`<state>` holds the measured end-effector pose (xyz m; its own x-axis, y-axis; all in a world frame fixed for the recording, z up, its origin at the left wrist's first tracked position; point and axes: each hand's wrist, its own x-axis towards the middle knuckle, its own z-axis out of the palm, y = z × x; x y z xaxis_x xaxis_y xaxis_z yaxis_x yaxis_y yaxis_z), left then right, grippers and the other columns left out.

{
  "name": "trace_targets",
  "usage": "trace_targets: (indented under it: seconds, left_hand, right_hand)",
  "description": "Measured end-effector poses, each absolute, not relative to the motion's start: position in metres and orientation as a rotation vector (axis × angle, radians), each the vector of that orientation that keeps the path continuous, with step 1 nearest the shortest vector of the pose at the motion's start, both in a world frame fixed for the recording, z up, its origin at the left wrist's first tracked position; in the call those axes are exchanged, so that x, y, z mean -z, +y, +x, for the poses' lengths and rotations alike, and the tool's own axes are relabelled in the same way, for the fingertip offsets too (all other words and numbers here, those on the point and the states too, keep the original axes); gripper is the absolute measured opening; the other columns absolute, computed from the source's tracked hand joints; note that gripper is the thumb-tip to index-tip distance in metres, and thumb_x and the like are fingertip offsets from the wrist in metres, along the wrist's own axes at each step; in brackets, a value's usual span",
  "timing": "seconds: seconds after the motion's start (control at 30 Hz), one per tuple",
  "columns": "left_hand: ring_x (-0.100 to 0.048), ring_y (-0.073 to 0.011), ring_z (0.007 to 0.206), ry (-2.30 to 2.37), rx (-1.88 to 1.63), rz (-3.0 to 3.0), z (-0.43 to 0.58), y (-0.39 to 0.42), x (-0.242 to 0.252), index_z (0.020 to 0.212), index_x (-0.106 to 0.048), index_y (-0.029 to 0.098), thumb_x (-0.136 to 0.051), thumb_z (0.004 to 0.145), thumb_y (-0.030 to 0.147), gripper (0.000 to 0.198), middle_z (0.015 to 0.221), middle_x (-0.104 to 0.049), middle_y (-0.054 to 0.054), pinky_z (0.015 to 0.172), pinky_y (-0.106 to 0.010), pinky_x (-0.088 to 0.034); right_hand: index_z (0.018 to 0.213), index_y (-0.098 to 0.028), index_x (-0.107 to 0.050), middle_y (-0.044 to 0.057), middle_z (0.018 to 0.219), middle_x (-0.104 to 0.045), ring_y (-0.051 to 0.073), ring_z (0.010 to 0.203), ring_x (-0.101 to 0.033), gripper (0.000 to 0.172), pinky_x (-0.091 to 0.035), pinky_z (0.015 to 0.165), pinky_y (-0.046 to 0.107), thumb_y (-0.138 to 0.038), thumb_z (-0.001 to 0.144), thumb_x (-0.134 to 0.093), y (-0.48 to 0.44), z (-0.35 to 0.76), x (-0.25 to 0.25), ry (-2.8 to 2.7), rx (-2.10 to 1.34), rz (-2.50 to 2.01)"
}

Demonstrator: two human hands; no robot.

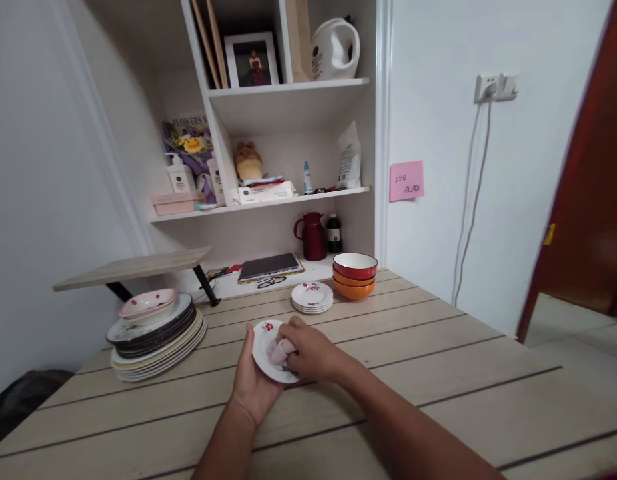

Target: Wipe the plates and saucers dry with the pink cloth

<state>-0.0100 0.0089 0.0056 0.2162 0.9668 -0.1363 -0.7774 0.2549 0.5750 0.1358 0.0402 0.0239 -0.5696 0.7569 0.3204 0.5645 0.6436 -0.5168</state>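
My left hand (253, 383) holds a small white saucer (263, 337) with a red flower print from below, tilted toward me above the wooden table (388, 360). My right hand (311, 350) is closed on a pale pink cloth (279, 350) and presses it against the saucer's face. Both hands are at the table's centre, just in front of a small stack of matching white saucers (312, 297).
A tall stack of large plates (156, 340) topped by a pink-rimmed bowl (147, 305) stands at the left. Stacked red and orange bowls (355, 275) sit at the back. Behind are shelves with a red jug (312, 237), bottles and a photo frame (252, 60).
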Motion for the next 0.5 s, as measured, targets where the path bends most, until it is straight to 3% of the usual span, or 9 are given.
trace_targets:
  seconds: [0.2, 0.37, 0.5]
  left_hand:
    - [-0.068, -0.0281, 0.09, 0.459, -1.111, 0.436, 0.002, 0.004, -0.009, 0.094, -0.069, 0.017, -0.055, 0.085, 0.05, 0.036, 0.091, -0.074, -0.009, 0.089, -0.046, -0.047]
    - [-0.066, -0.0316, 0.096, 0.5, -1.056, 0.454, 0.01, 0.0, -0.01, 0.109, -0.065, 0.022, -0.054, 0.084, 0.055, 0.043, 0.102, -0.072, -0.011, 0.088, -0.053, -0.045]
    - [-0.066, -0.0311, 0.095, 0.536, -1.167, 0.453, -0.003, 0.006, -0.005, 0.112, -0.063, 0.022, -0.054, 0.082, 0.06, 0.049, 0.106, -0.071, -0.012, 0.087, -0.055, -0.045]
  right_hand:
    - [0.1, -0.022, -0.057, 0.002, 0.102, -0.048, 0.016, 0.091, -0.051, 0.039, -0.04, 0.079, 0.025, -0.005, 0.065, -0.052, 0.038, 0.127, -0.024, -2.2, -0.58, -0.777]
    - [0.102, -0.023, -0.057, 0.004, 0.106, -0.049, 0.017, 0.088, -0.051, 0.03, -0.038, 0.075, 0.027, -0.01, 0.077, -0.049, 0.052, 0.136, -0.018, -2.054, -0.429, -1.145]
    - [0.096, -0.022, -0.06, 0.004, 0.103, -0.05, 0.016, 0.077, -0.05, 0.024, -0.034, 0.066, 0.027, -0.012, 0.076, -0.053, 0.058, 0.144, -0.015, -2.17, -0.413, -1.33]
